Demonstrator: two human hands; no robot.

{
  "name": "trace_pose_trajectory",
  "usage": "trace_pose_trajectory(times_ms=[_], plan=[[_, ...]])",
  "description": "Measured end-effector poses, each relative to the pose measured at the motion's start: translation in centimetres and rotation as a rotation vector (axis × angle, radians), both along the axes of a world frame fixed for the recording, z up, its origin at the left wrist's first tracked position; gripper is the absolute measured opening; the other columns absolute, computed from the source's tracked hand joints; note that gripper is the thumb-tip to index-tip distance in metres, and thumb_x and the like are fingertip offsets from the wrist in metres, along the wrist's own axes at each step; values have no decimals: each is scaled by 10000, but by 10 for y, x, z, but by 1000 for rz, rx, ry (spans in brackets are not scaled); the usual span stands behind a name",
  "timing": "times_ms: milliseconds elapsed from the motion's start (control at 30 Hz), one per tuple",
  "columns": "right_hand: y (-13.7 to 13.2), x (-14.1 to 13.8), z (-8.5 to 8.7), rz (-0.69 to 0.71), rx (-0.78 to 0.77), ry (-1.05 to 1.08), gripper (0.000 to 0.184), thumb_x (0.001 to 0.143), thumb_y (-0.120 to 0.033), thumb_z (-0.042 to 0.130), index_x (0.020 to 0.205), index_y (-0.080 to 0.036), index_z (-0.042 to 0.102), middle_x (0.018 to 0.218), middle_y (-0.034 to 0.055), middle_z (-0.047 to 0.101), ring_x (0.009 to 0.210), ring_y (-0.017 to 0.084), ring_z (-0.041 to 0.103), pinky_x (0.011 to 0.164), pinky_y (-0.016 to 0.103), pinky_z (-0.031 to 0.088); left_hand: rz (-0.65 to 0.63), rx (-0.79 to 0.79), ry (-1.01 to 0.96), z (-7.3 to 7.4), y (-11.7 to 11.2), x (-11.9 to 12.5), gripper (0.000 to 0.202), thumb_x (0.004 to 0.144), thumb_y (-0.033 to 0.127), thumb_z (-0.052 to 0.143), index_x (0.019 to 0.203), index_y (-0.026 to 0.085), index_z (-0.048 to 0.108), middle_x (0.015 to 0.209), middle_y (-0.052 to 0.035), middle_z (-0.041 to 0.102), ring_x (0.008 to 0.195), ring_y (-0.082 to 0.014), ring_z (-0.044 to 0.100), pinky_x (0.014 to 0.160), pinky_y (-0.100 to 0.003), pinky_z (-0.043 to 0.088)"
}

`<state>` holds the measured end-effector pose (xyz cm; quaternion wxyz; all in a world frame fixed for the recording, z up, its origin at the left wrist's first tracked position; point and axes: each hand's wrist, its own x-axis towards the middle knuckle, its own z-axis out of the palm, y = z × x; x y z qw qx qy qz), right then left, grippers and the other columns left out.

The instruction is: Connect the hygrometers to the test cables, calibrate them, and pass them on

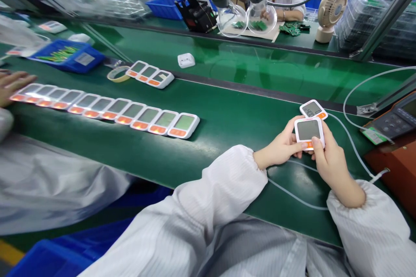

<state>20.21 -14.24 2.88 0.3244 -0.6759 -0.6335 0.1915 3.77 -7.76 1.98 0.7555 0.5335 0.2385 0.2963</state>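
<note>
A white digital display meter (308,130) with an orange strip along its bottom is held up between both my hands. My left hand (286,140) grips its left side, thumb on the orange strip. My right hand (329,156) holds its right side, with the thumb pressed near the strip's right end. The held meter's screen looks blank grey. Just behind it lies a second meter (312,108) with dark digits on its screen, partly covered by the held one. To my left, a long row of similar meters (147,116) lies side by side on the green bench (221,138).
Three more meters (150,73) lie beside a tape roll (117,74). Farther back are a white housing (186,60) and a blue bin (69,55). An orange instrument (394,151) with pale tubing stands right. A co-worker's hand (13,84) rests at the row's left end. Other people work across the bench.
</note>
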Motion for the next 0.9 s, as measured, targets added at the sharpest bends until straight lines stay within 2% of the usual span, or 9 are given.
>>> trace_pose_trajectory(times_ms=[267, 567, 767, 900], plan=[[0, 0, -1, -3, -3, -13, 607, 1018, -472, 360, 1543, -171, 409, 867, 72, 756, 632, 248, 712, 609, 337, 533, 10, -36, -8, -4, -1, 1, 847, 851, 366, 753, 1509, 272, 228, 964, -15, 623, 662, -94, 565, 605, -252, 466], [-1, 0, 1, -4, -14, -18, 600, 1017, -463, 368, 1550, -189, 398, 929, 77, 763, 658, 245, 722, 611, 329, 541, -1, -38, -42, -7, 0, 2, 870, 834, 392, 771, 1505, 272, 232, 910, 0, 614, 675, -104, 593, 598, -238, 470], [-3, 2, 2, -38, -37, -41, 624, 993, -490, 411, 1535, -183, 433, 753, 55, 731, 594, 268, 707, 577, 345, 528, -14, -30, -43, -10, 0, 2, 947, 800, 434, 801, 1523, 258, 215, 897, 1, 619, 640, -105, 603, 599, -252, 479], [-2, 4, 2, -52, -43, -70, 629, 982, -502, 422, 1533, -200, 444, 757, 64, 734, 612, 290, 715, 553, 352, 510, -23, -4, -32, -12, 2, 1, 951, 817, 445, 789, 1534, 252, 194, 882, -1, 617, 597, -101, 589, 584, -264, 478]])
